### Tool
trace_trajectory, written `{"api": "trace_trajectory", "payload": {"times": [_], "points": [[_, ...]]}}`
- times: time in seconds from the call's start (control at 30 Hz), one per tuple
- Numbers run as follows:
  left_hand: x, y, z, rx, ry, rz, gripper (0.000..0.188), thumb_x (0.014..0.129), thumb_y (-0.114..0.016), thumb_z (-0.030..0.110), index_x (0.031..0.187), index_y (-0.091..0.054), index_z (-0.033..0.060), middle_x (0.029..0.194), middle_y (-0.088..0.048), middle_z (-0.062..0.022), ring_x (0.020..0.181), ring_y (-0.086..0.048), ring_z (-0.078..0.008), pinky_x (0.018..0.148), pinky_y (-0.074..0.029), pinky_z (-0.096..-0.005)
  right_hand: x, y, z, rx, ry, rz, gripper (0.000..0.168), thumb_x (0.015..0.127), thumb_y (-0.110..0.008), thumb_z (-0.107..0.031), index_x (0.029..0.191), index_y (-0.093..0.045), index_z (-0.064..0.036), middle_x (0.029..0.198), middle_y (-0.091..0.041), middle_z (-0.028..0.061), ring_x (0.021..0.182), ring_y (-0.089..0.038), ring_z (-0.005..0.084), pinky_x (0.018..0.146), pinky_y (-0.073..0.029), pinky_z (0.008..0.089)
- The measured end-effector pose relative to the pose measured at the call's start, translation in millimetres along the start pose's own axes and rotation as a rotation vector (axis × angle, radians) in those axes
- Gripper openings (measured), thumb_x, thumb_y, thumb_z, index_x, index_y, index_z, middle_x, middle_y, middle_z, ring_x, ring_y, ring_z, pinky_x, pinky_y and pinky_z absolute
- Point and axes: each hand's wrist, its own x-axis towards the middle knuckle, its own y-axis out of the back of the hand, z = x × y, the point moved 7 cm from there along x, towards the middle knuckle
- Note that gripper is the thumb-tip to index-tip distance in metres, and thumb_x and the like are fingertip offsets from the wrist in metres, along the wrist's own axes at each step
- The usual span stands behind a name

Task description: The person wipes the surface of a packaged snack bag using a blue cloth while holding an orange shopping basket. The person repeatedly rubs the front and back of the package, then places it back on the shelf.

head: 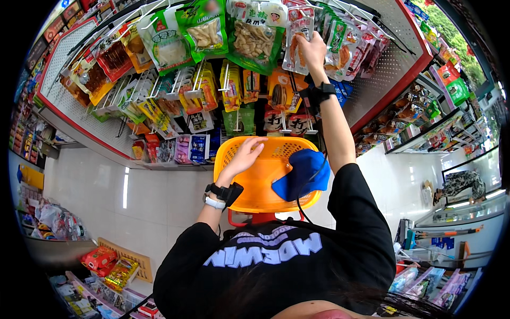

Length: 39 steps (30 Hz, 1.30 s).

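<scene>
My right hand is raised to a hanging snack packet with a red and white front, its fingers at the packet's face; whether they grip it I cannot tell. My left hand holds nothing, its fingers apart over the left part of a yellow plastic basket. A blue cloth item, possibly a cap, lies at the basket's right side, with a black cable passing over it. Large green and clear food pouches hang left of my right hand, and more packets hang to its right.
Metal display hooks carry rows of smaller packets below the large pouches. A perforated side panel with a red edge stands at right. Pale floor tiles surround the basket. Another person is at far right, near glass shelving.
</scene>
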Motion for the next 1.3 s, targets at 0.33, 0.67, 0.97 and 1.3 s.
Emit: {"api": "trace_trajectory", "payload": {"times": [0.33, 0.67, 0.97, 1.3], "points": [[9.5, 3.6, 29.6, -0.089, -0.087, 0.082, 0.033, 0.087, -0.042, 0.018, 0.118, -0.04, 0.0071, 0.112, -0.046, -0.009, 0.104, -0.044, -0.0198, 0.088, -0.036, -0.0306, -57.8, 63.3, -47.1, 0.69, -0.124, -0.428, 0.022, 0.074, -0.059, -0.011, 0.091, -0.053, 0.0, 0.084, -0.059, 0.0056, 0.072, -0.055, 0.0093, 0.064, -0.043, 0.0234], [-34.7, 25.3, -30.1, -0.142, 0.143, 0.667, 0.04, 0.085, -0.046, 0.02, 0.12, -0.033, 0.0044, 0.102, -0.049, -0.0118, 0.094, -0.048, -0.0178, 0.079, -0.039, -0.0286, -300.9, -8.1, 94.2, -0.269, -0.165, -1.055, 0.05, 0.066, -0.057, -0.049, 0.071, -0.06, 0.0, 0.064, -0.058, 0.0168, 0.061, -0.058, 0.0296, 0.056, -0.047, 0.0379], [-64.7, -5.2, -45.0, -0.128, 0.275, 0.491, 0.03, 0.085, -0.046, 0.018, 0.112, -0.044, 0.0039, 0.106, -0.05, -0.0096, 0.096, -0.048, -0.017, 0.082, -0.038, -0.027, -384.6, -57.0, 138.2, 0.053, -0.371, -1.503, 0.029, 0.077, -0.051, -0.025, 0.077, -0.06, 0.002, 0.066, -0.061, 0.0133, 0.048, -0.058, 0.0164, 0.043, -0.047, 0.0267], [-39.0, -8.1, -47.2, -0.213, 0.227, 0.425, 0.027, 0.086, -0.045, 0.017, 0.109, -0.047, 0.0035, 0.106, -0.05, -0.008, 0.095, -0.048, -0.0161, 0.082, -0.037, -0.0263, -35.8, -12.5, 32.7, 0.29, 0.186, -0.261, 0.059, 0.077, -0.053, -0.016, 0.124, -0.023, 0.005, 0.123, -0.033, 0.0236, 0.115, -0.033, 0.032, 0.094, -0.028, 0.0362]]}}
